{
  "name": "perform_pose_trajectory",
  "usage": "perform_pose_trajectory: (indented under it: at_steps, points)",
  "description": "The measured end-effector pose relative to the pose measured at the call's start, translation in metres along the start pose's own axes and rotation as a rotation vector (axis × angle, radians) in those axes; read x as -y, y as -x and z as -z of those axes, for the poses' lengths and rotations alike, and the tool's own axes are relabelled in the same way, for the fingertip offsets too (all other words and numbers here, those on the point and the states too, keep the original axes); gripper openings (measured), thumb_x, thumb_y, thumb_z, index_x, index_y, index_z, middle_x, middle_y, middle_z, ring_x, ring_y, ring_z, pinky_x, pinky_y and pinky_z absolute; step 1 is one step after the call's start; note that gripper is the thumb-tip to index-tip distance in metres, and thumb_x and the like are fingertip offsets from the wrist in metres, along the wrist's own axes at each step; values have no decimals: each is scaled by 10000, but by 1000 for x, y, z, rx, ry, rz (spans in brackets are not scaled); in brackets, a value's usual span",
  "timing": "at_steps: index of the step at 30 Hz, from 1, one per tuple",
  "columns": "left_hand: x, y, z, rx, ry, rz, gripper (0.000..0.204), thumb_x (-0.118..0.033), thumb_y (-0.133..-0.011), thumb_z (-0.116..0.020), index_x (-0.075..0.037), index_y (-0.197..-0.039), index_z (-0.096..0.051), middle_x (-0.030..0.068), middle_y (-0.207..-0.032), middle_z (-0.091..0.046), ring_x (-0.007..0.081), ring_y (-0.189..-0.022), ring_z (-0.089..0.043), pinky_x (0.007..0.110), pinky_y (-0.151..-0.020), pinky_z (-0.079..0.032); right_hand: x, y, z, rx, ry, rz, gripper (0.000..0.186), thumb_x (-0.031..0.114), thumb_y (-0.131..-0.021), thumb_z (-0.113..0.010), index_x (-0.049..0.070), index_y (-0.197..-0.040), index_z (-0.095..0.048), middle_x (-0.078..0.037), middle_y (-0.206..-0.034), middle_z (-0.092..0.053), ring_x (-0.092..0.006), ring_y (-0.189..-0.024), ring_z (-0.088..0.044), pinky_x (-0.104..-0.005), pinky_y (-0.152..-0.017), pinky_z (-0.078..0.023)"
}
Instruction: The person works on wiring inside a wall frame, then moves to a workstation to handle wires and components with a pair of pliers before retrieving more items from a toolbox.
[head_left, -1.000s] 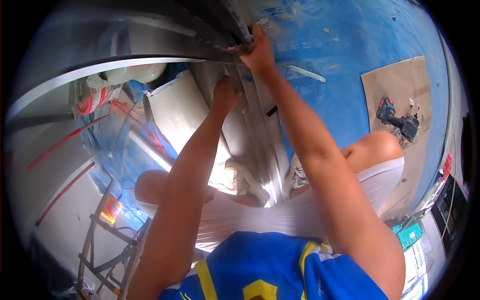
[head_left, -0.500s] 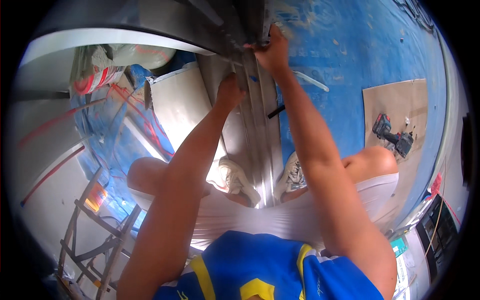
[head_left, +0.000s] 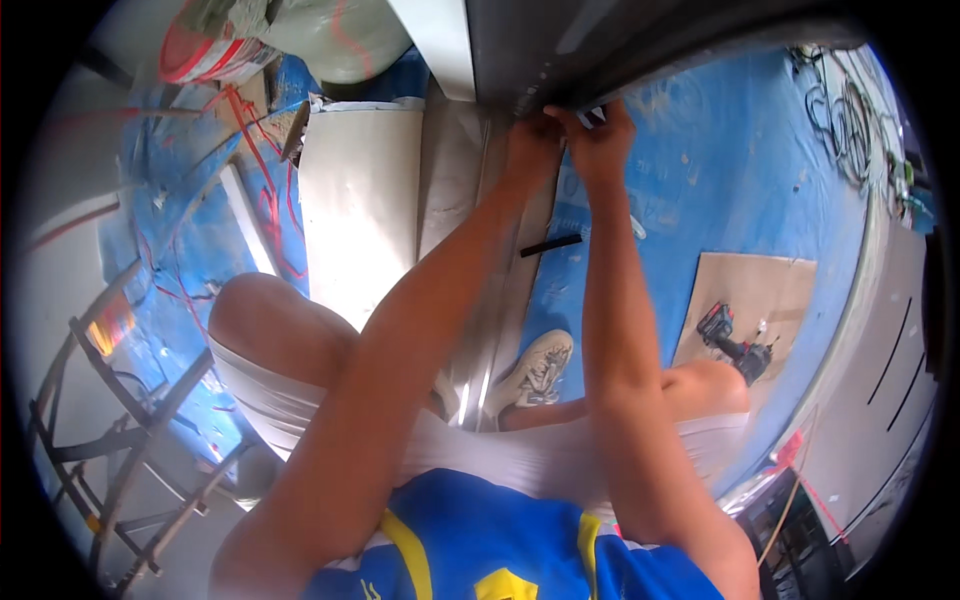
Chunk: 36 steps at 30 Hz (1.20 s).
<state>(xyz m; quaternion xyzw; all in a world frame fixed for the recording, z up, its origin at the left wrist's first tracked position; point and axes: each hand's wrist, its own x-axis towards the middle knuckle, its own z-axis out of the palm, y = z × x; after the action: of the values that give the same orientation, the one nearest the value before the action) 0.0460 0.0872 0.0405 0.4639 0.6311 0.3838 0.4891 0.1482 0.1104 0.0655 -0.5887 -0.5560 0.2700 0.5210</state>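
Both arms reach forward to the lower edge of a tall dark panel [head_left: 640, 45]. My left hand [head_left: 534, 145] is curled against its bottom corner, fingertips mostly hidden. Close on its right, my right hand [head_left: 604, 145] is closed in a pinch by the same edge. A small pale piece [head_left: 597, 115] shows at its fingers, too small to name. Below the hands, long brownish-grey strips [head_left: 455, 185] run along the floor towards my shoes [head_left: 535, 378]. A short black bar [head_left: 550, 245] lies beside my right forearm.
A cordless drill [head_left: 735, 340] lies on a cardboard sheet [head_left: 760, 275] to the right, over blue floor sheeting [head_left: 740, 160]. Left are a pale board [head_left: 360, 200], red string [head_left: 268, 205], a red-and-white bucket [head_left: 205, 50] and a metal trestle [head_left: 115, 440]. Coiled cables [head_left: 850, 125] lie far right.
My left hand has left the floor strips and moved forward and right, up beside my right hand. The view has swung, with the dark panel now towards the right.
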Motion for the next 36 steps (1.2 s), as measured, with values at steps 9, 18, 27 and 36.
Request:
perform_pose_trajectory:
  at_steps: [9, 18, 27, 36]
  points:
    - [5, -15, -24, -166, 440, -126, 172, -41, -890, -529, 26, -809, -664, 105, -772, -691, 183, -672, -630, 367, -610, -483, 40, -3, -5, -41, 7, -134, 362, 82, -676, -860, -38, -937, -640, -120, -782, -707, -158, -639, -662, -281, -565, -509]
    - [3, -19, -39, -314, 340, -69, 175, -114, -855, -571, 28, -841, -674, 199, -782, -686, 312, -772, -694, 398, -666, -508, 38, -5, 4, 14, 181, -79, 315, 110, -697, -833, -39, -909, -655, -169, -876, -725, -247, -838, -714, -333, -740, -528]
    - [5, -22, -35, -352, 102, -169, 207, -183, -843, -612, 8, -822, -690, 241, -824, -672, 402, -848, -671, 438, -711, -515, 17, -9, -6, -93, 372, 296, 303, 111, -687, -818, -33, -886, -640, -207, -854, -686, -398, -810, -674, -404, -717, -524]
    - [4, -15, -24, -303, 141, -127, 188, -154, -859, -585, -32, -811, -719, 205, -813, -683, 369, -814, -679, 446, -719, -525, 34, -13, 6, 107, 252, 8, 273, 110, -712, -817, -9, -909, -669, -156, -892, -722, -265, -865, -705, -351, -763, -531]
